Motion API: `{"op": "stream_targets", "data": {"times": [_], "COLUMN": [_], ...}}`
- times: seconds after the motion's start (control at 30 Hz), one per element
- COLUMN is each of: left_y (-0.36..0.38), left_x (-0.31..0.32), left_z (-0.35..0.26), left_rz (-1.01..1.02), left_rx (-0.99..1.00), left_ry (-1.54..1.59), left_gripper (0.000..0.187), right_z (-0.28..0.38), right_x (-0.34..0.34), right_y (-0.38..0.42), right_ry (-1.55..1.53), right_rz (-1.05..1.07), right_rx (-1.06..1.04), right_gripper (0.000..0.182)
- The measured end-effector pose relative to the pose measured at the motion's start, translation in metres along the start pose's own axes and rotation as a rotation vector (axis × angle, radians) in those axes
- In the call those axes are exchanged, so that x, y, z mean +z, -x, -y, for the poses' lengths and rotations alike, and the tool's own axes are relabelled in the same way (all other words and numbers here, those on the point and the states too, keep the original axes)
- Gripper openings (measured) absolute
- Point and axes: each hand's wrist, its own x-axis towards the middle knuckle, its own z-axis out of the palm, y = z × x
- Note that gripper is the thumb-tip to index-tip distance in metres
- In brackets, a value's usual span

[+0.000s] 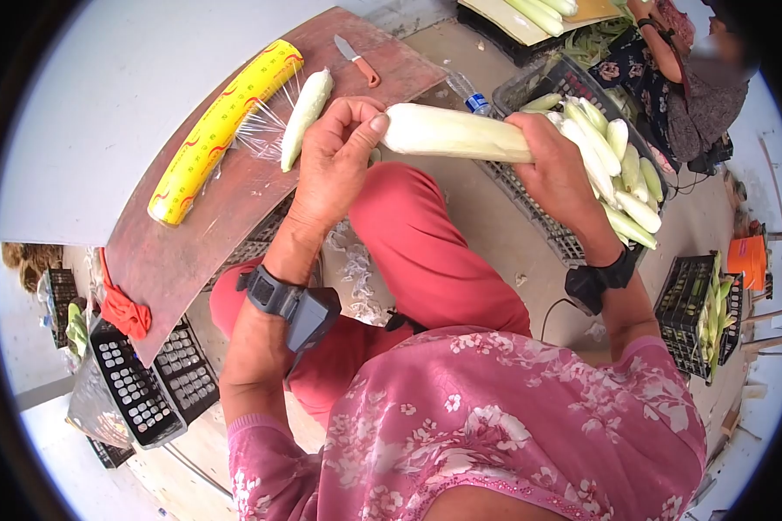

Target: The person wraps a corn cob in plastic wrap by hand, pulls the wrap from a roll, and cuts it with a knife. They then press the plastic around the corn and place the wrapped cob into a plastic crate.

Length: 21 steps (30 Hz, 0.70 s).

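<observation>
A long, pale green-white vegetable (456, 132) is held level in front of me, above my knee. My right hand (552, 156) wraps round its right end. My left hand (343, 143) is closed, thumb and forefinger pinched at the left tip. Behind my left hand, a similar vegetable (308, 117) lies on the reddish board (226, 243), beside clear plastic film (265, 126) pulled out from a yellow printed roll (226, 135). Farther back on the board is a small knife with an orange-brown handle (367, 71).
A black crate (530, 208) at the right holds several pale vegetables (617, 165). A plastic bottle (469, 94) lies between board and crate. Another person (678, 78) sits at the upper right. A leafy crate (682, 317), an orange bucket (745, 260) and a red cloth (125, 311) are farther out.
</observation>
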Motion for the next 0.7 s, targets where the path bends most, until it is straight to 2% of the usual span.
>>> {"op": "stream_targets", "data": {"times": [0.17,0.27,0.47,0.7], "left_y": [0.0,0.0,-0.001,0.001], "left_x": [-0.009,-0.005,-0.01,-0.004], "left_z": [0.006,-0.002,0.008,-0.006], "left_rz": [0.07,0.062,0.085,0.086], "left_rx": [-0.125,-0.207,-0.216,-0.203], "left_ry": [0.122,0.297,0.464,0.509], "left_gripper": [0.012,0.007,0.006,0.04], "right_z": [0.004,0.006,0.006,0.011], "right_x": [-0.001,-0.001,0.0,0.001], "right_y": [0.0,0.0,-0.001,-0.001], "right_ry": [-0.007,-0.018,-0.045,-0.085], "right_rz": [0.02,0.01,0.026,0.043], "right_rx": [0.011,0.026,0.072,0.1], "right_gripper": [0.041,0.039,0.037,0.037]}}
